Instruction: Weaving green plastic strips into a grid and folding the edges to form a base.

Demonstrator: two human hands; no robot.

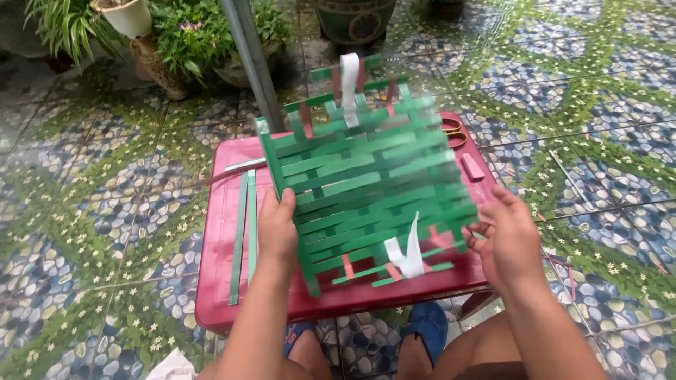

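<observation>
A square mat woven from green strips (pixel 366 183), with a few red and white strips in it, is held tilted above a low red plastic table (pixel 218 281). My left hand (pixel 278 229) grips the mat's left edge with the thumb on top. On the mat's right edge my right hand (pixel 508 239) pinches the strip ends. A white strip (pixel 407 255) curls out near the front edge, another white strip (pixel 349 88) sticks up at the far edge. The mat looks blurred from motion.
Loose green strips (pixel 244 232) lie on the table's left side. Scissors (pixel 454 130) and a small pink block (pixel 472 167) rest at the table's right. A metal pole (pixel 252 60) and potted plants (pixel 190 39) stand behind. The patterned tile floor surrounds it; my blue sandals (pixel 428 327) show below.
</observation>
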